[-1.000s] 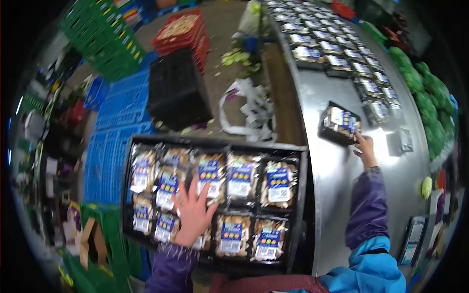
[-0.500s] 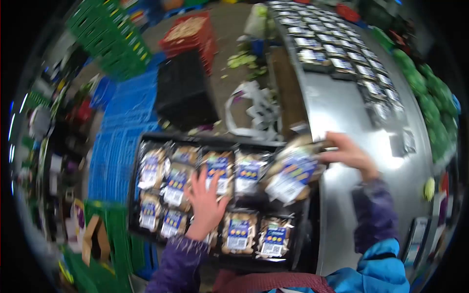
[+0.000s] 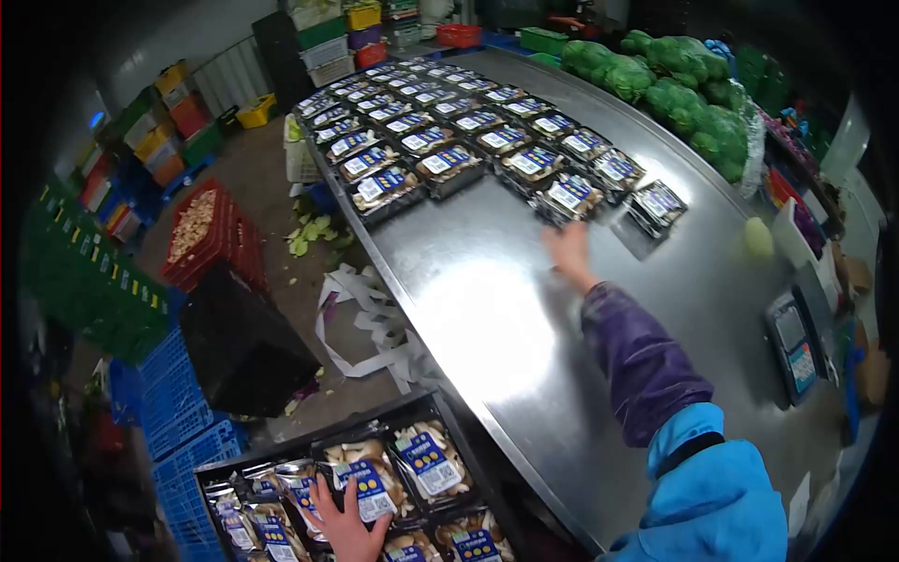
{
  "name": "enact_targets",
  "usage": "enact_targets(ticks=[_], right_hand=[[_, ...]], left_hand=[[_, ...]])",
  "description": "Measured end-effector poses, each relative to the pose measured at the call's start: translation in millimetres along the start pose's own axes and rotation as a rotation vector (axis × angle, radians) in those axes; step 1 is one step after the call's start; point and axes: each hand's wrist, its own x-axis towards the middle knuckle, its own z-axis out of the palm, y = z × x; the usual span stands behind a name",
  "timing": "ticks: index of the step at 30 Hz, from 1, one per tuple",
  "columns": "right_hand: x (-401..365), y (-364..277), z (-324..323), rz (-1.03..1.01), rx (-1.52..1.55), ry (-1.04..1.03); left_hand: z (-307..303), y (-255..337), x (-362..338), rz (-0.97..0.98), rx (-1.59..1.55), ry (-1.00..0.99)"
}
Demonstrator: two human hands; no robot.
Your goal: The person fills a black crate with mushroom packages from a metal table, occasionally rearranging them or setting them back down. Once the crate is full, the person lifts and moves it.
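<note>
Clear-wrapped mushroom packs with blue-and-white labels fill a black crate [image 3: 323,428] at the bottom. My left hand [image 3: 348,526] rests on the packs there, fingers spread, beside a large pack [image 3: 368,480]. Another pack [image 3: 431,461] lies in the crate's upper right corner. Over the steel table [image 3: 449,272], my right hand [image 3: 569,253] is stretched out to the near edge of a labelled pack [image 3: 569,195]. Its fingers look apart, though slightly blurred, and their tips are partly hidden against the pack. To the right, one pack [image 3: 657,206] sits slightly apart from the rows.
Rows of packs [image 3: 426,139] cover the table's far part. Netted green cabbages [image 3: 693,103] lie along its right side, with a scale [image 3: 796,342] nearer. Left of the table are a black box [image 3: 239,342], a red crate [image 3: 220,239], white straps [image 3: 375,318] and blue pallets [image 3: 178,384].
The view has swung toward the table. My right hand has let go of the pack it held above the crate and now reaches over the table. My left hand is still spread on the crate's packs.
</note>
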Motion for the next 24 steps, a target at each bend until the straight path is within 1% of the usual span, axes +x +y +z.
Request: enact_targets(ticks=[1, 2, 3, 5, 6, 7, 8, 9, 10, 12, 15, 16, 17, 18, 20, 23, 24], right_hand=[[24, 13, -10, 0.152, 0.092, -0.008], [42, 17, -19, 0.317, 0.249, -0.068], [54, 21, -23, 0.448, 0.410, -0.123], [76, 49, 5, 0.559, 0.570, -0.205], [88, 66, 8, 0.563, 0.591, -0.350], [103, 83, 13, 0.493, 0.506, -0.493], [96, 82, 4, 0.375, 0.594, -0.442], [97, 93, 8, 0.283, 0.634, -0.440], [99, 111, 13, 0.189, 0.675, -0.451], [97, 136, 13, 0.034, 0.777, -0.493], [26, 72, -55, 0.159, 0.868, -0.656], [-6, 36, -86, 0.145, 0.852, -0.756], [-38, -1, -117, 0.128, 0.831, -0.856], [-68, -27, -137, 0.230, 0.869, -0.909], [-125, -81, -172, 0.275, 0.899, -1.068], [-173, -116, -196, 0.274, 0.814, -1.451], [-188, -121, -203, 0.281, 0.762, -1.513]], left_hand=[[0, 1, 0, 0.013, -0.003, -0.015], [-6, 5, 1, 0.023, -0.003, -0.032], [-13, 10, 0, 0.072, 0.012, -0.007], [-6, 3, -1, 0.035, 0.003, -0.043], [3, 0, -3, 0.018, -0.034, -0.024], [4, 1, 2, 0.025, -0.019, -0.033], [2, 2, 5, 0.037, 0.004, -0.025], [5, 2, 6, 0.029, 0.002, -0.009], [1, 5, 7, 0.018, -0.045, -0.039], [-1, 3, 5, 0.008, -0.103, -0.012], [10, 4, 10, 0.037, 0.123, -0.030], [18, 3, 10, 0.045, 0.157, 0.022], [20, 3, 9, 0.045, 0.146, 0.024], [20, 2, 8, 0.055, 0.140, 0.037], [20, 0, 8, 0.075, 0.136, 0.075], [13, -4, 5, 0.075, 0.046, 0.063], [4, -6, 2, 0.072, -0.046, 0.059]])
